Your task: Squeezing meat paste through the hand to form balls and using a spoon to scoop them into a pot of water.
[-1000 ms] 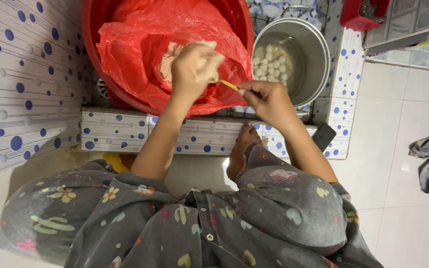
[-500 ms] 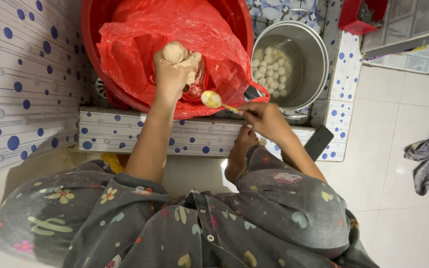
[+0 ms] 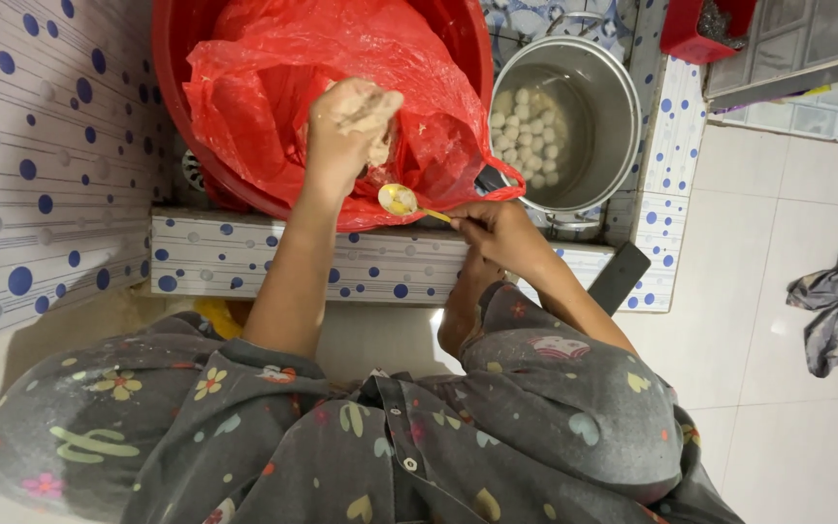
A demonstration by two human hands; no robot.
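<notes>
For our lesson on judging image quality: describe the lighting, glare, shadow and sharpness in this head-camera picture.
Head view: even indoor light; glare on the crinkled red plastic bag and the round steel pot's rim; soft shadow under the dotted tiled ledge; the left hand and right hand look sharp; edges bend slightly, wide-angle.

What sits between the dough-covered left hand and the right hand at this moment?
In the head view, a small spoon lies between the left hand and the right hand, its bowl under the left hand over the red plastic bag, its handle pinched by the right.
</notes>
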